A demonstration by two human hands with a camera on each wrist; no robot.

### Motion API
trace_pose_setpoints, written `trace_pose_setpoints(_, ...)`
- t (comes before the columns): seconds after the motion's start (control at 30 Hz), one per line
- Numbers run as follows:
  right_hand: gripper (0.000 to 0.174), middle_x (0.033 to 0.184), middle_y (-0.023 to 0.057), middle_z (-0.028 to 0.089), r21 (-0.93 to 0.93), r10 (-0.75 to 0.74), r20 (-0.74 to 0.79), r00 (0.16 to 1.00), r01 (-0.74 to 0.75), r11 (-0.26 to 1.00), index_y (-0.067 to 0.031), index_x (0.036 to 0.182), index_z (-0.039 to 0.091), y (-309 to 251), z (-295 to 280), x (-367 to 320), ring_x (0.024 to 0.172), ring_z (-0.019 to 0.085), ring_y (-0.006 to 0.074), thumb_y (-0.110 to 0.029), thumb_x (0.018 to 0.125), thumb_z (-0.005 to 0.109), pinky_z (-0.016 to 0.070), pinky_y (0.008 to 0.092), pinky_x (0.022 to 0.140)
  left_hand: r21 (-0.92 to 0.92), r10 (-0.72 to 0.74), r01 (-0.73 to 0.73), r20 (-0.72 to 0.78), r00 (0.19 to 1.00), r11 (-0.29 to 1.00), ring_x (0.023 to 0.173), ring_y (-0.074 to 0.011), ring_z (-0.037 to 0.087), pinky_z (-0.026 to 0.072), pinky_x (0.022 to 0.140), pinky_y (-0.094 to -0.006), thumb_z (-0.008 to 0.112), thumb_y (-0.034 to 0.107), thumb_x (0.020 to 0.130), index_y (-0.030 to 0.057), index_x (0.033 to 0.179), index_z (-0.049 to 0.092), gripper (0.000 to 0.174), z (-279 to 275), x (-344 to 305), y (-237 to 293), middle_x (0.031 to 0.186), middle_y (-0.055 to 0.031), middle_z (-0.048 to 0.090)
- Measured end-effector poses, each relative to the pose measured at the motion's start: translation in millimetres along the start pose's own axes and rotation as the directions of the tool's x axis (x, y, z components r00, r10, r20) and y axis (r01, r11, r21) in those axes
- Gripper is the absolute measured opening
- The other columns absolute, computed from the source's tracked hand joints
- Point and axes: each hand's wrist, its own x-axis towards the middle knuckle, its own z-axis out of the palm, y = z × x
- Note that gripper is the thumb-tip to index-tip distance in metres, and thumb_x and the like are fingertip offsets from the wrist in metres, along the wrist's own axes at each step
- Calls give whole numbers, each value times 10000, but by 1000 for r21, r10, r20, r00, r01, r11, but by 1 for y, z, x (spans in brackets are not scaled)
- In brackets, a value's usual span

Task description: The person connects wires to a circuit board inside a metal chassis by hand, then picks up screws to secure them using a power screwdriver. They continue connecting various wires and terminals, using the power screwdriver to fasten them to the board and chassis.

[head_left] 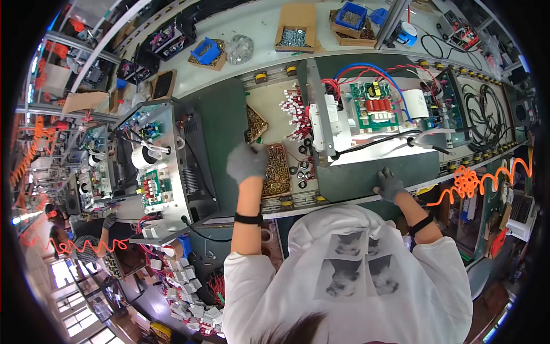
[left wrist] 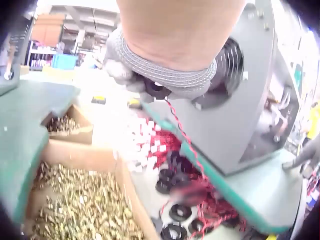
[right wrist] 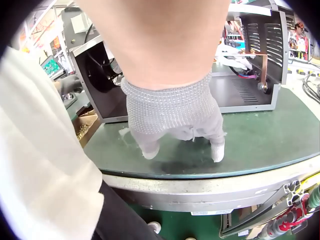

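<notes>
My left hand (head_left: 247, 161), in a grey knit glove, is beside and over the edge of a cardboard box of brass-coloured screws (head_left: 277, 175). In the left wrist view its fingers hold a black ring (left wrist: 156, 90) with a twisted red wire (left wrist: 181, 122) hanging from it. More black rings (left wrist: 180, 212) with red wires lie on the bench below, near a bundle of white connectors (head_left: 294, 114). My gloved right hand (head_left: 389, 184) rests on the green board (head_left: 361, 178) with fingers spread, in front of an open metal chassis (head_left: 335, 126) with circuit boards.
A smaller box of screws (head_left: 256, 124) sits behind the larger one. Another open chassis (head_left: 186, 166) stands to the left on a green board. Blue bins (head_left: 206, 51) and a cardboard box of screws (head_left: 295, 37) line the back shelf. An orange coiled hose (head_left: 467, 180) hangs at right.
</notes>
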Motion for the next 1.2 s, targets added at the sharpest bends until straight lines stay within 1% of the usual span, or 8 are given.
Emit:
trace_pose_setpoints(0.23, 358, 1124, 112, 623, 262, -293, 169, 941, 244, 934, -125, 1119, 626, -49, -111, -82, 1019, 599, 273, -358, 859, 545, 471, 386, 858, -317, 267, -324, -210, 941, 891, 652, -310, 544, 424, 603, -374, 596, 155, 747, 34, 747, 587, 121, -134, -62, -35, 684, -136, 550)
trace_pose_setpoints(0.3, 314, 1129, 112, 609, 152, -569, -543, 617, 739, 656, -141, 1129, 611, -64, -123, -122, 1016, 592, 281, -263, 841, 583, 487, 383, 821, -313, 531, -514, -36, 846, 798, 649, -297, 502, 385, 576, -377, 626, 186, 754, 34, 785, 567, 166, -163, -90, -23, 684, -125, 495)
trace_pose_setpoints(0.43, 432, 1182, 120, 543, -269, -473, -881, -21, 844, 465, -130, 1248, 518, -93, -182, -197, 1023, 570, 307, -240, 837, 592, 475, 387, 861, -487, 869, -730, 145, 473, 479, 792, -328, 518, 428, 682, -417, 625, 242, 749, 61, 916, 585, 250, -199, -133, 18, 816, -143, 520)
trace_pose_setpoints(0.57, 534, 1193, 136, 529, -73, -456, -888, 53, 964, 256, -105, 1344, 412, -97, -180, -212, 1037, 562, 322, -276, 866, 577, 463, 388, 889, -529, 952, -799, 62, 300, 287, 848, -327, 518, 439, 717, -408, 641, 185, 748, 42, 1055, 517, 361, -194, -155, 66, 873, -149, 522)
trace_pose_setpoints(0.63, 536, 1114, 155, 563, 490, -452, -751, 482, 865, 107, -25, 1391, 308, -95, -156, -203, 862, 626, 256, -200, 927, 511, 510, 342, 745, -490, 958, -831, 26, 287, 262, 802, -333, 526, 448, 698, -406, 667, 205, 757, 36, 1088, 497, 409, -167, -158, 86, 892, -163, 517)
trace_pose_setpoints(0.73, 567, 1052, 138, 591, 560, -231, -774, 590, 807, 186, -18, 1421, 218, -75, -142, -199, 799, 616, 176, -154, 943, 491, 505, 300, 734, -571, 952, -787, -27, 305, 236, 734, -299, 528, 455, 651, -382, 710, 201, 756, 25, 1166, 442, 520, -118, -161, 118, 910, -159, 510)
trace_pose_setpoints(1.07, 267, 726, 6, 532, 609, 464, -666, 584, 785, -113, -29, 1126, 607, 2, -170, -199, 494, 449, 32, -161, 931, 482, 369, 177, 448, -801, 887, -575, -133, 441, 166, 799, -266, 573, 477, 716, -358, 572, 211, 840, 72, 1289, 466, 482, -63, -141, 243, 1030, -143, 545)
trace_pose_setpoints(1.2, 267, 842, 65, 551, 555, 420, -787, 452, 816, 162, -35, 1119, 623, 10, -176, -171, 597, 521, 93, -134, 897, 512, 439, 227, 540, -762, 890, -645, -247, 383, 66, 844, -333, 581, 473, 744, -393, 534, 202, 870, 55, 1203, 543, 365, -28, -143, 260, 1005, -167, 569)
